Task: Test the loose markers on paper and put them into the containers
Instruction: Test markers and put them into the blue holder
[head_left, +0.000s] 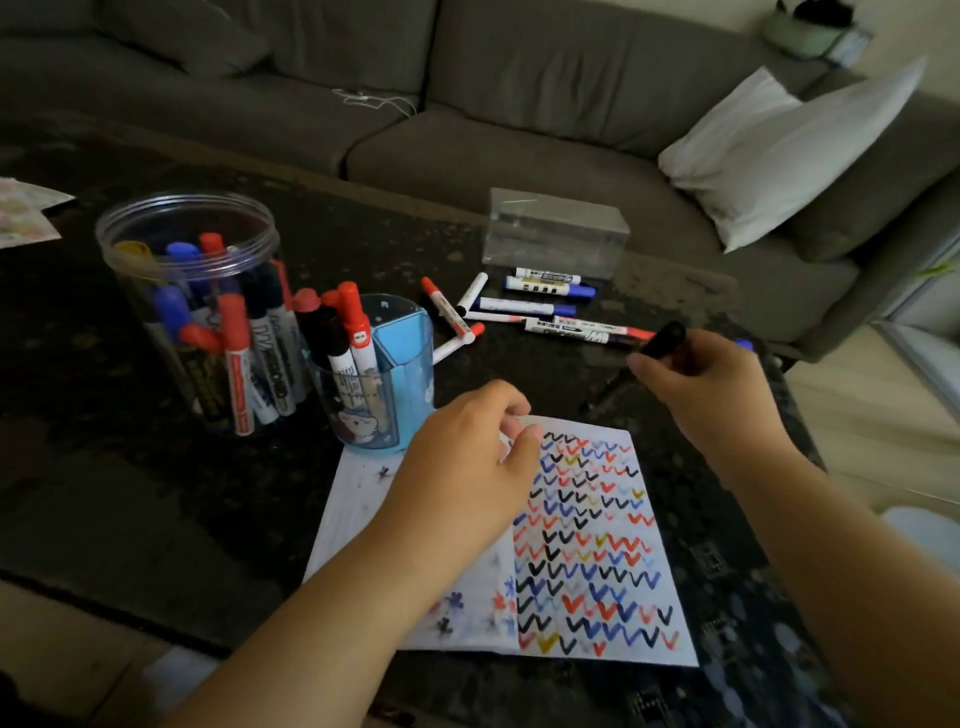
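Paper (587, 561) lies near the front of the dark counter (156, 493), its right half filled with rows of coloured ticks. The left hand (467, 467) rests on its far left corner, fingers (524, 434) curled and seeming to pinch the edge. The right hand (711, 384) hovers beyond the sheet's far right corner, fingers wrapped round a black marker (660, 340). Its long axis runs from far right, where the capped end sticks up above the knuckles, down toward near left, so the low end points at the paper; that end is blurred, and whether a tip is bare cannot be told.

Judged from this, the coming move is a short swing of the right hand toward the sheet's free strip, the left hand steadying it. Loose markers (540, 306) lie in a scatter just left of the right hand, before a clear box (553, 234). A jar (197, 312) and a blue cup (400, 364) at the left already hold markers.
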